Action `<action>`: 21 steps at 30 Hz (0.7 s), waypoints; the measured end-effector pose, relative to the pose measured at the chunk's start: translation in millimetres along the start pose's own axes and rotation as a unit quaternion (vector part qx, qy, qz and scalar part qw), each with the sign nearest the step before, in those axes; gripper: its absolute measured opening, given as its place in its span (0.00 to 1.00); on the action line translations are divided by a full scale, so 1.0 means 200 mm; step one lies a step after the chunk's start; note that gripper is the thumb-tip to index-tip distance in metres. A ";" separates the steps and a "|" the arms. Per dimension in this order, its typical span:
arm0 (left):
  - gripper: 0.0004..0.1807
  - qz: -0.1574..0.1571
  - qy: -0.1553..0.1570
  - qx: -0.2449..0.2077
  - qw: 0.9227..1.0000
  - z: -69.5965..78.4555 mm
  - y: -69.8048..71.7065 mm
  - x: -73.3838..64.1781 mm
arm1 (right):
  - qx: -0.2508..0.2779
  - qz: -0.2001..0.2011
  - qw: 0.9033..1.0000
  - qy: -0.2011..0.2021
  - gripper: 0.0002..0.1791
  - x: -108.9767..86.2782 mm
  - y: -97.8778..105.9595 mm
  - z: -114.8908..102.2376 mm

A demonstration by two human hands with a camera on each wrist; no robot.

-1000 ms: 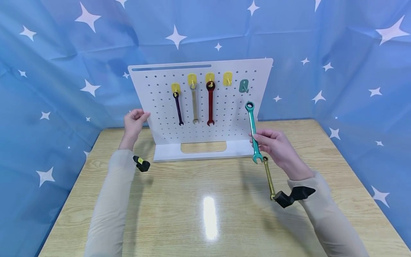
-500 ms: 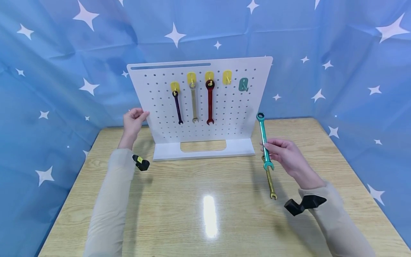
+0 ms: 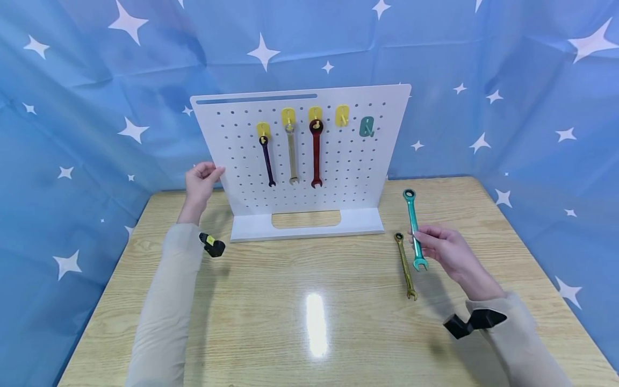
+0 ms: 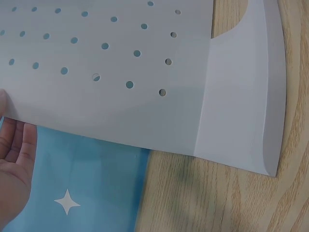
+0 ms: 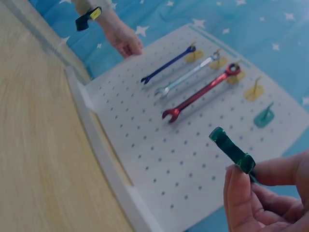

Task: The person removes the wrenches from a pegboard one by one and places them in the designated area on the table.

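My left hand (image 3: pixel 200 183) pinches the left edge of a white pegboard (image 3: pixel 355 217), thumb in front and fingers behind in the left wrist view. Between thumb and fingers of my right hand (image 3: pixel 450 252) is a teal combination wrench (image 3: pixel 412 215), ring end up and open end down, held right of the board. Just left of it, a gold combination wrench (image 3: pixel 405 266) lies on the table. From yellow hooks on the board hang a dark blue wrench (image 3: pixel 268 164), a silver wrench (image 3: pixel 292 153) and a red wrench (image 3: pixel 316 158).
To the right of the red wrench, a yellow hook (image 3: pixel 342 116) and a green hook (image 3: pixel 366 127) hold nothing. The board's base stands on the wooden table (image 3: pixel 261 312). Behind the table hangs a blue curtain with white stars (image 3: pixel 445 64).
My right hand has moved right and toward me with the teal wrench, away from the green hook and past the gold wrench. The left hand stays at the board's edge.
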State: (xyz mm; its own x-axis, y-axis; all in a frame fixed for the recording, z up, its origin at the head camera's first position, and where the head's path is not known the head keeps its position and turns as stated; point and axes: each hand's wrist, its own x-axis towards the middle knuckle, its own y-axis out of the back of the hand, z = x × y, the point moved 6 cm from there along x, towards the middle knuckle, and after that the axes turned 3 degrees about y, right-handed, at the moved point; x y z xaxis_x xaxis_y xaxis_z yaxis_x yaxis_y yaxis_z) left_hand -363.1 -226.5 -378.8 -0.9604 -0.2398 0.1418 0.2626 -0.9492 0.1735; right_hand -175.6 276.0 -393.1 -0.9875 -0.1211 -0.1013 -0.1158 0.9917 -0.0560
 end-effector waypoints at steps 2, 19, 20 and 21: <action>0.14 -0.001 0.001 -0.002 1.000 0.00 0.00 0.00 | -0.006 0.003 1.000 -0.007 0.09 -0.01 0.02 0.03; 0.11 0.000 0.005 -0.005 1.000 0.00 0.00 0.00 | 0.004 0.011 0.998 -0.062 0.12 -0.07 0.15 0.22; 0.12 0.000 0.006 -0.003 1.000 0.00 0.00 0.00 | 0.004 0.010 0.998 -0.065 0.12 -0.07 0.15 0.23; 0.12 0.000 0.007 -0.002 1.000 0.00 0.00 0.00 | 0.002 0.006 0.998 -0.066 0.13 -0.07 0.15 0.24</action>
State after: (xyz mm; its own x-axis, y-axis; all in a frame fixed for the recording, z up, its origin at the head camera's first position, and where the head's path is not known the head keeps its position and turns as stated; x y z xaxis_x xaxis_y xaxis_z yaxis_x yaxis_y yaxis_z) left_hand -362.1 -226.8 -378.4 -0.9618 -0.2420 0.1281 0.2616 -0.9503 0.1689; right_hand -159.9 306.3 -441.2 -0.9662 -0.1139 -0.2311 -0.1033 0.9930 -0.0575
